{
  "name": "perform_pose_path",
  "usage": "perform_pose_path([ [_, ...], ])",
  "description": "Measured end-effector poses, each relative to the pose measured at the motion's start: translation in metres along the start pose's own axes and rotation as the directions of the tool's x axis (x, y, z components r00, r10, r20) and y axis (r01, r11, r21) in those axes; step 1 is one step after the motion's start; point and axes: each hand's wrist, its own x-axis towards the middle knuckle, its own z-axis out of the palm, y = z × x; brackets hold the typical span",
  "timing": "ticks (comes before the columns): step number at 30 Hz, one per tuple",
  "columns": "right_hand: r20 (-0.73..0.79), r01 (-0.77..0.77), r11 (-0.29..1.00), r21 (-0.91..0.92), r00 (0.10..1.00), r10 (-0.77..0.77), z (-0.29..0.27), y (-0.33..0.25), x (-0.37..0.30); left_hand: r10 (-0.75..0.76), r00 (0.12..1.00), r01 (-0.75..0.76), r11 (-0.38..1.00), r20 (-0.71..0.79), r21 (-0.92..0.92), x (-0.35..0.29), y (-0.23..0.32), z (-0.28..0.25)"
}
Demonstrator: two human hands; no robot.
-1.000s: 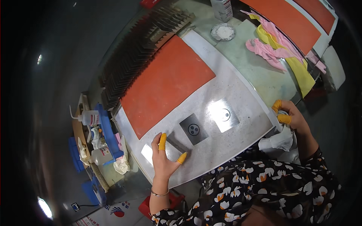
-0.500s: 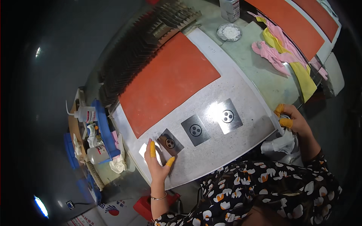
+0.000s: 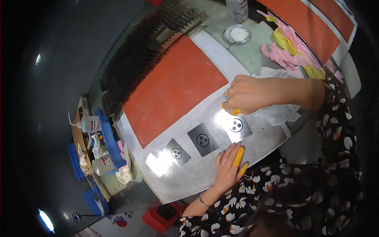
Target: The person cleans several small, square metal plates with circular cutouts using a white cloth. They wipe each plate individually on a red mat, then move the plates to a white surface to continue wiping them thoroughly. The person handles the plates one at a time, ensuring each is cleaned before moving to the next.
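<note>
Three grey metal plates lie in a slanted row on a pale speckled sheet [image 3: 260,148], each marked with a black ring and dots: a left plate [image 3: 182,160], a middle plate [image 3: 208,148] and a right plate [image 3: 245,134]. A glaring bright patch [image 3: 157,164] at the row's left end may be another plate. My left hand [image 3: 229,166] lies with fingers stretched beside the right plate's lower edge; yellow finger cots cover some fingertips. My right hand [image 3: 244,94], closed on a white cloth [image 3: 282,112], is over that plate's upper edge. A small bluish round thing shows at its fingers.
An orange-red mat [image 3: 173,91] lies behind the plates, with a rack of dark slats [image 3: 132,67] farther left. A blue bin [image 3: 106,130] with bottles stands left. Back right are a foil dish of white stuff [image 3: 237,34], a carton [image 3: 237,11] and pink cloths [image 3: 282,57].
My right hand has come from the table's right edge in over the right plate, bringing the white cloth. My left hand has moved right, from the left plate to the right plate.
</note>
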Motion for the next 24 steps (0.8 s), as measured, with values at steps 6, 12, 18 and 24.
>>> perform_pose_path([
  [6,0.065,0.186,0.982,0.044,0.98,-0.188,0.03,0.013,0.042,-0.065,0.998,0.062,0.993,0.027,0.103,-0.011,-0.003,0.008],
  [12,-0.019,0.315,0.947,0.067,0.949,-0.314,0.042,0.002,0.054,-0.079,0.997,0.078,0.991,0.008,0.108,-0.01,-0.002,0.008],
  [18,0.059,0.201,0.978,0.06,0.977,-0.205,0.034,0.007,0.051,-0.088,0.996,0.088,0.992,0.002,0.096,-0.011,0.002,0.008],
  [24,0.003,-0.02,0.999,0.026,1.0,0.02,0.009,0.009,0.038,-0.068,0.998,0.068,0.996,-0.008,0.062,-0.005,0.003,0.008],
])
